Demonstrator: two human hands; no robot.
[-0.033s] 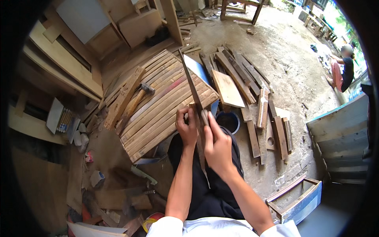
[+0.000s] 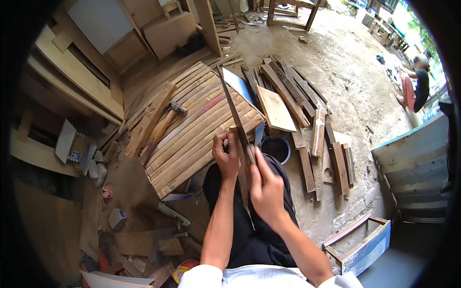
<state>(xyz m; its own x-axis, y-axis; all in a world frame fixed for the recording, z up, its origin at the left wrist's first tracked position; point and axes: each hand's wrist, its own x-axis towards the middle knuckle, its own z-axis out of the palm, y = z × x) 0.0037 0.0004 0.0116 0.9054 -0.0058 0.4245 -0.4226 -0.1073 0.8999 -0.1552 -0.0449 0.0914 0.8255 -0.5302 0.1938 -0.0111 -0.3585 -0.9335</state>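
Note:
A long, narrow dark saw blade [image 2: 231, 99] slants from above the slatted bamboo bench [image 2: 192, 127] down over my lap. My left hand [image 2: 226, 154] is closed on the strip of wood [image 2: 240, 152] that runs alongside the blade, its thumb and fingers pinched near the top. On the blade's right side, my right hand [image 2: 266, 185] is closed round a small greyish piece [image 2: 251, 152] pressed close to the blade. Motion smears this piece, and the fingers cover most of it, so its kind is unclear. The blade's lower tip rests over my dark trousers.
On the bench lie a hammer [image 2: 178, 109] and a thick wooden beam [image 2: 151, 120]. Wooden boards [image 2: 277, 109] and offcuts cover the ground to the right, by a dark bucket [image 2: 277, 150]. A blue-sided wooden box [image 2: 363, 247] stands near right. Another person [image 2: 418, 84] sits far right.
My right hand has slid slightly toward me along the blade, with the greyish piece in it. My left hand keeps nearly the same place.

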